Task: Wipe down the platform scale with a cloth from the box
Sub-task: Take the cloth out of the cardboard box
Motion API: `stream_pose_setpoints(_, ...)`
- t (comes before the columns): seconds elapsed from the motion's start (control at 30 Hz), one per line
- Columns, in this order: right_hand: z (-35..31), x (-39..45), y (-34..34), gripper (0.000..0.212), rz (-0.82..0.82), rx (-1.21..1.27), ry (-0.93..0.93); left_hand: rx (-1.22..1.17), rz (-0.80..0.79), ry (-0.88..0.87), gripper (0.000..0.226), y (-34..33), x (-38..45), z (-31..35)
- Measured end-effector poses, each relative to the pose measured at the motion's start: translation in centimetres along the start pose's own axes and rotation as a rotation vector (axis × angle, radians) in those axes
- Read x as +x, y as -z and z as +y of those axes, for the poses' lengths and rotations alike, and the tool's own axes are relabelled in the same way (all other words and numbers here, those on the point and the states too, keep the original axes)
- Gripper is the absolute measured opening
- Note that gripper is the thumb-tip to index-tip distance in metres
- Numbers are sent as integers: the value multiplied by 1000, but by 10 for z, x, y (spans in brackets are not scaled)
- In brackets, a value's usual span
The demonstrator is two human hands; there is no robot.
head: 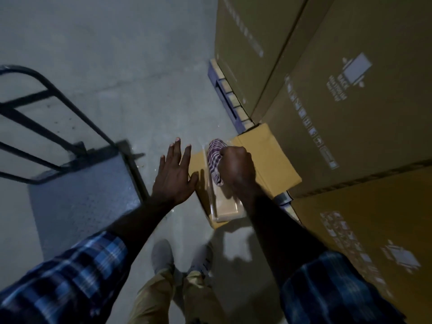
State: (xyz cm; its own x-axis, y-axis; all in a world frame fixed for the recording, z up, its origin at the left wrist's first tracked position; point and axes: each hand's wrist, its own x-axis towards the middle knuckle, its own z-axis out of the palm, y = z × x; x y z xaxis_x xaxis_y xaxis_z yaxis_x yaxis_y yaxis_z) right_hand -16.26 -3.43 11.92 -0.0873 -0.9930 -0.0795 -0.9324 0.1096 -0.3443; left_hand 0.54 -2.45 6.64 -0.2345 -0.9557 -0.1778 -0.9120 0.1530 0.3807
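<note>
Cloth retrieval step: the right hand grip pinches the checked cloth above the box, left hand spread; next, carry it to the platform scale.

Bare concrete floor ahead, wide open. Left: platform scale with its black rail frame blocks low passes. Right: stacked cartons on a pallet wall things off. Small box sits against that wall; narrow floor gap between box and scale.
</note>
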Motion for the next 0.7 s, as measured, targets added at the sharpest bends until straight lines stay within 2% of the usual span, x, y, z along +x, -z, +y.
stream_pose_setpoints(0.23, -63, 1, 24, 23, 36, 40, 100, 30, 86, 112, 76, 47, -36, -30)
stream_pose_setpoints(0.47, -151, -24, 13, 25, -89, 22, 303, 50, 175, 231, 76, 92, -95, -96)
stream_pose_setpoints(0.7, -251, -95, -10, 29, -222, 63, 528, 19, 268, 346, 72, 124, -196, -184)
